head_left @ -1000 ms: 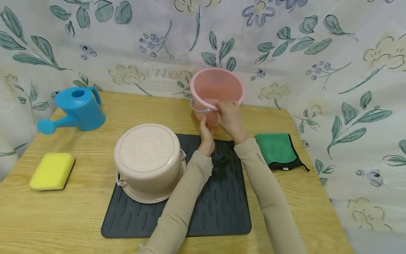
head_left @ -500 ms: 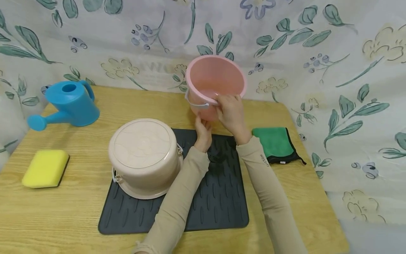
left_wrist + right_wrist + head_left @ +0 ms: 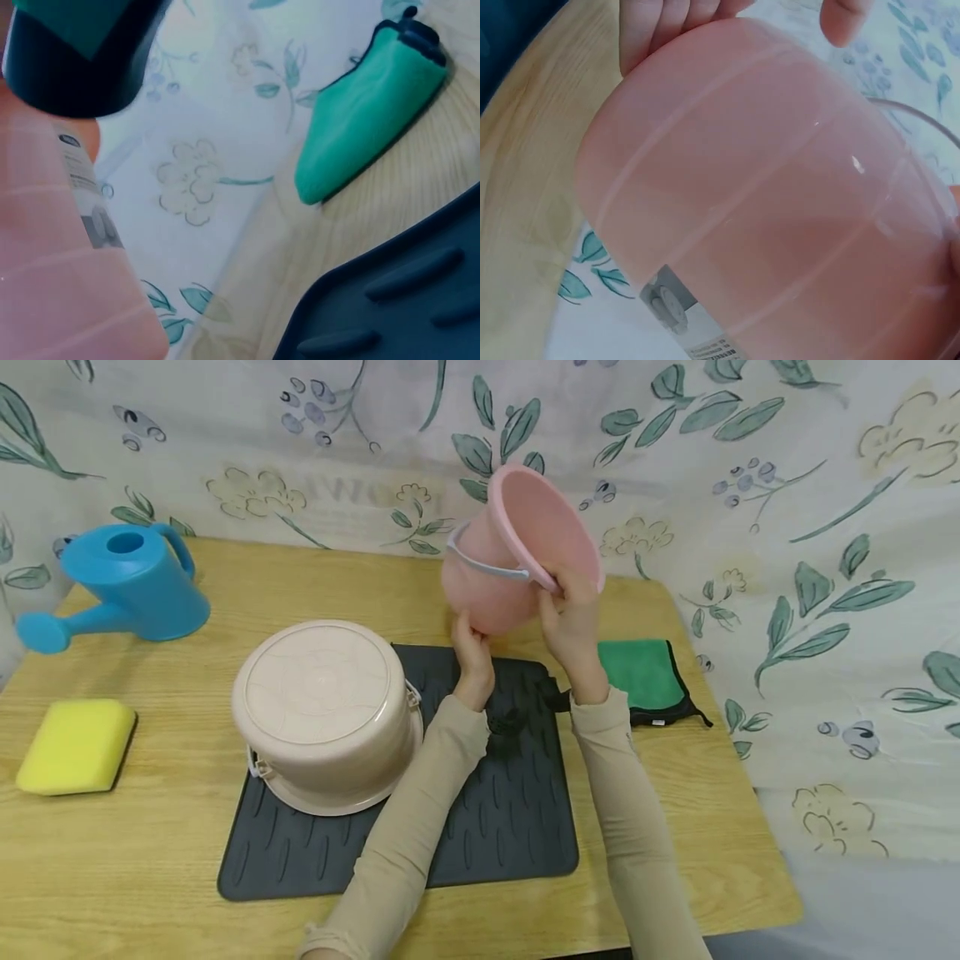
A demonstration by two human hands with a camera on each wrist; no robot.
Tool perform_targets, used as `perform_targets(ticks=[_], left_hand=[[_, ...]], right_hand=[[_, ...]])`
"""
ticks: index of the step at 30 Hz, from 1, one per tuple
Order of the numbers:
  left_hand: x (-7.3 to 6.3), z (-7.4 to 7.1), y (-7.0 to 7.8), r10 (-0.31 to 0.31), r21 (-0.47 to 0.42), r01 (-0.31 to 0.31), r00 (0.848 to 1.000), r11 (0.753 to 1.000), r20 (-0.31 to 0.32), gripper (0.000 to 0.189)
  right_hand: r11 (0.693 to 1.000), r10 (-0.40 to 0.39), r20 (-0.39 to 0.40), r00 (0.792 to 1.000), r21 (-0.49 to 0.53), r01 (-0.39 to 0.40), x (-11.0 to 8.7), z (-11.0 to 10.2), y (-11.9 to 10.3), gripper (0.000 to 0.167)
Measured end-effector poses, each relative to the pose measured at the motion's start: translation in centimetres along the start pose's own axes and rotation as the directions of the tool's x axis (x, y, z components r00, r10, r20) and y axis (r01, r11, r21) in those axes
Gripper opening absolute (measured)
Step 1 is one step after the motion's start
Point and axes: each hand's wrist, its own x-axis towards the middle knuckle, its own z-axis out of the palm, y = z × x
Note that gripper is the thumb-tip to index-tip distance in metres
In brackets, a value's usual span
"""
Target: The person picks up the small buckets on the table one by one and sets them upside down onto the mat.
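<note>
On the head feed I see the right hand point(image 3: 573, 618) gripping the pink bucket point(image 3: 480, 585) by its rim, fingers curled over the edge. The left hand point(image 3: 472, 656) cups its base, thumb set wide of the fingers; I cannot make out all the fingertips. The bucket is held up, tipped with its mouth toward 2 o'clock, a pale handle point(image 3: 491, 567) lying across its side, and the right wrist camera shows me a label point(image 3: 679, 311). Taking the bucket as my dial's centre, a dark mat point(image 3: 510, 827) lies at 6, a green cloth point(image 3: 641, 672) between 4 and 5, an upside-down beige bucket point(image 3: 322, 685) on the mat at 8, a yellow sponge point(image 3: 75, 747) between 8 and 9, and a blue watering can point(image 3: 142, 585) near 9.
</note>
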Motion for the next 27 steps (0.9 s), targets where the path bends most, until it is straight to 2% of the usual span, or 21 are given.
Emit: perform_targets(ticks=[3, 6, 11, 13, 17, 19, 21, 23, 25, 27], left_hand=[[-0.4, 0.5, 0.1, 0.05, 0.022, -0.051, 0.999, 0.998, 0.014, 0.017], [-0.7, 0.8, 0.1, 0.054, 0.042, -0.055, 0.998, 0.998, 0.008, 0.014], [-1.0, 0.5, 0.0, 0.03, 0.074, -0.031, 0.999, 0.997, 0.01, 0.031], [-1.1, 0.3, 0.1, 0.038, 0.092, -0.039, 0.999, 0.995, 0.02, 0.034], [-1.2, 0.1, 0.2, 0.095, 0.139, -0.1, 0.995, 0.985, 0.044, 0.035], [-1.3, 0.2, 0.5, 0.137, 0.17, -0.145, 0.989, 0.975, 0.059, 0.039], [-1.7, 0.4, 0.8, 0.173, 0.21, -0.187, 0.981, 0.96, 0.082, 0.045], [-2.0, 0.5, 1.1, 0.206, 0.238, -0.227, 0.972, 0.944, 0.11, 0.051], [-2.5, 0.5, 1.2, 0.234, 0.273, -0.265, 0.962, 0.925, 0.139, 0.055], [-3.0, 0.4, 1.1, 0.266, 0.299, -0.308, 0.948, 0.903, 0.173, 0.057]], right_hand=[[0.998, 0.03, -0.023, 0.999, 0.047, -0.029, -0.4, -0.5, -0.1, 0.018], [0.997, 0.037, -0.025, 0.999, 0.071, -0.035, -0.8, -0.8, -0.3, 0.022], [0.994, 0.043, -0.047, 0.998, 0.106, -0.038, -1.3, -0.9, -0.8, 0.026], [0.991, 0.054, -0.066, 0.996, 0.122, -0.046, -1.4, -0.8, -0.9, 0.025], [0.968, 0.145, -0.107, 0.984, 0.221, -0.119, -1.8, -0.7, -1.0, 0.02], [0.944, 0.213, -0.123, 0.969, 0.28, -0.172, -2.1, -0.8, -0.9, 0.021], [0.912, 0.299, -0.139, 0.944, 0.333, -0.24, -2.3, -0.8, -1.0, 0.023], [0.867, 0.374, -0.153, 0.915, 0.409, -0.286, -2.5, -0.9, -1.0, 0.02], [0.818, 0.442, -0.165, 0.882, 0.478, -0.32, -2.7, -1.0, -1.0, 0.016], [0.783, 0.473, -0.189, 0.86, 0.538, -0.313, -3.0, -1.1, -1.0, 0.013]])
